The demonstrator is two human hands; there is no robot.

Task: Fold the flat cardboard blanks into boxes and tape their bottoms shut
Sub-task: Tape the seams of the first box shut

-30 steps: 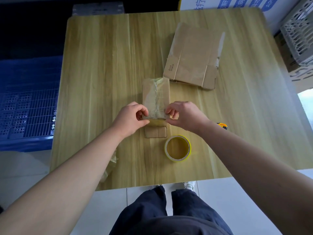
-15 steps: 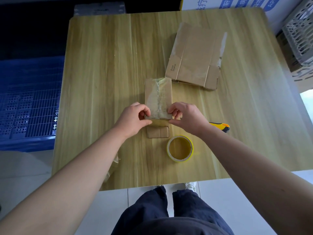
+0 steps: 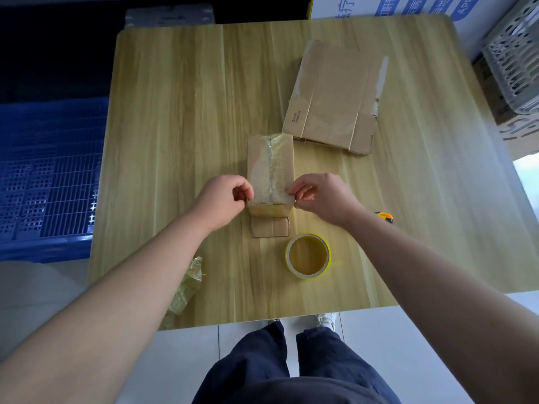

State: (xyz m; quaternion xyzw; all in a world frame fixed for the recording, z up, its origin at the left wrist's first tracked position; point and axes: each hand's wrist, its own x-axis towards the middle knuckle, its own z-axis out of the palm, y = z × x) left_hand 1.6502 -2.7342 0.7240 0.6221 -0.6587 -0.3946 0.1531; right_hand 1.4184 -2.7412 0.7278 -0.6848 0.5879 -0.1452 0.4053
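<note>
View from a head-worn camera, looking down at a pale wooden table (image 3: 175, 141) that fills most of the scene. To the left of the table, lower down, is a blue plastic crate (image 3: 43, 170) with a gridded wall. A grey perforated basket (image 3: 516, 59) sits beyond the table's far right corner. The person's dark trousers (image 3: 277, 371) show below the table's near edge, and both bare forearms reach in from the bottom corners.

A stack of flat cardboard blanks (image 3: 335, 97) lies on the far right part of the table, slightly askew, with its flaps toward the person. Just beside its near left corner, at the table's middle, is a small brown box (image 3: 269, 158). Its taped face is turned up, with a strip of clear tape running along the centre seam. Short flaps at its near end lie against the table.

The left hand (image 3: 223, 196) has its fingers curled and pinches the box's near left corner. The right hand (image 3: 323, 196), curled the same way, pinches the near right corner.

A yellow tape roll (image 3: 308, 256) lies flat near the box, on the person's side. A crumpled scrap of clear tape (image 3: 188, 282) rests by the near left edge. The tip of a yellow utility knife (image 3: 386, 217) shows behind the right wrist
</note>
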